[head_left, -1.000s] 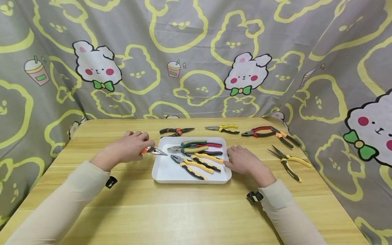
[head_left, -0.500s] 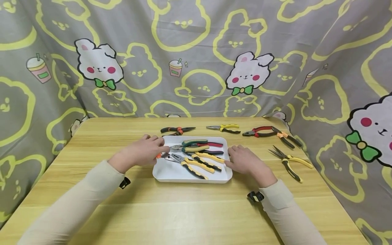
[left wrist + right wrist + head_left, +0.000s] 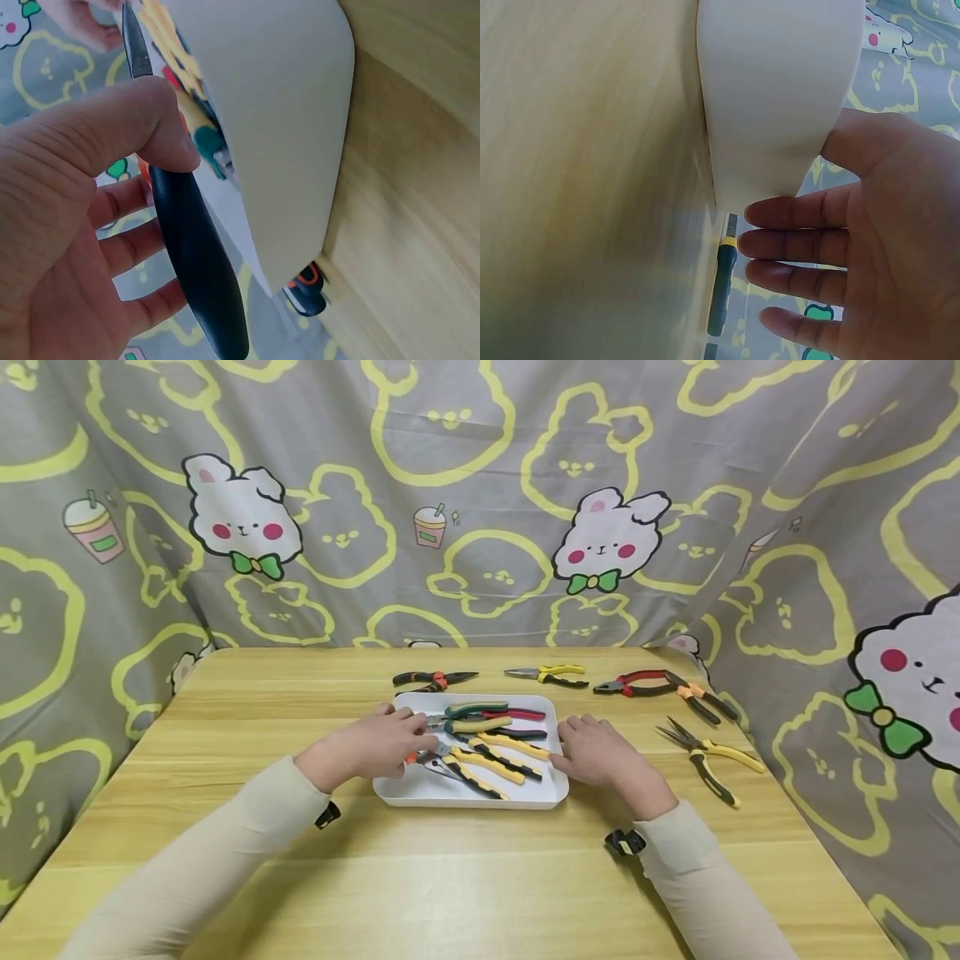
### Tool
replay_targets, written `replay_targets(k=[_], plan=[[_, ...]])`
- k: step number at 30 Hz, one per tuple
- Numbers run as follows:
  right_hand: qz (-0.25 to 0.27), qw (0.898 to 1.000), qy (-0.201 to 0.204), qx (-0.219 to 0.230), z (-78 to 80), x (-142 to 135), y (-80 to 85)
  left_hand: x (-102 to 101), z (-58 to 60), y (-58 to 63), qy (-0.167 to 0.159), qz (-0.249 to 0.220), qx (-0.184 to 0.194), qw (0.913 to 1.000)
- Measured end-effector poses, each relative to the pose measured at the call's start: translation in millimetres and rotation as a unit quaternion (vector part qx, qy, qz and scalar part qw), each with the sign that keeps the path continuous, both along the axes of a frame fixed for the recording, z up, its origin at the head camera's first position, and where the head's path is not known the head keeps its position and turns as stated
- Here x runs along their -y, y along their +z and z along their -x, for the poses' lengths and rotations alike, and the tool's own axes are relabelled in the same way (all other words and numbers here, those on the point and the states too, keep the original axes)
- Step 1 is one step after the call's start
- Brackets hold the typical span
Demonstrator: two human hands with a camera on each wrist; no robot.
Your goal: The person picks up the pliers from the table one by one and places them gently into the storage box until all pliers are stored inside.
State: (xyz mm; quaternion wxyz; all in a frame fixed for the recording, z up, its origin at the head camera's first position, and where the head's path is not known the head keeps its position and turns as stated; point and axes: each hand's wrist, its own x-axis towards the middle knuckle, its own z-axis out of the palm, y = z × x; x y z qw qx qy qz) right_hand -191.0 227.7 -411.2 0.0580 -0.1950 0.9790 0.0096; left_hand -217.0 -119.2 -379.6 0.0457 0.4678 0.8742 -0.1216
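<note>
My left hand (image 3: 378, 745) pinches a pair of long-nose pliers (image 3: 442, 768) with orange at the joint. In the left wrist view the thumb lies across their black handle (image 3: 201, 247). The pliers' metal nose points into the left part of a white tray (image 3: 468, 803), overlapping the combination pliers (image 3: 480, 774) with yellow and black handles there. Farther back in the tray lie green-and-cream-handled pliers (image 3: 480, 725). At the tray's right side is my right hand (image 3: 603, 753), thumb at the rim and straight fingers (image 3: 795, 244) along the outer wall.
Behind the tray lie black-and-orange pliers (image 3: 438, 678) and yellow-and-black pliers (image 3: 551, 674). To the right are red-and-black pliers (image 3: 637, 682), orange-and-black pliers (image 3: 697, 695) and open-jawed long-nose pliers (image 3: 705, 752). A patterned curtain (image 3: 480, 502) encloses the wooden table (image 3: 465, 877).
My left hand has moved right, carrying the long-nose pliers from the tray's left rim to over its inside. The right hand has stayed at the tray's right side.
</note>
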Motion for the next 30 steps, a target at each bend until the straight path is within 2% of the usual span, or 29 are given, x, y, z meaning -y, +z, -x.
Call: replay_targets(k=[10,24,30], plan=[[-0.006,1.000,-0.002,-0.001,1.1,-2.0,-2.6,-10.7,-6.2,-9.9,-0.029,0.005,-0.001,0.9996],[0.000,1.000,-0.001,0.004,0.1,-2.1,-3.9,-30.1,-13.4,-21.7,-0.064,-0.015,0.057,0.9962],[0.001,1.000,-0.003,0.003,0.1,-2.1,-3.4,-28.0,-11.0,-22.6,-0.068,-0.039,0.067,0.9946]])
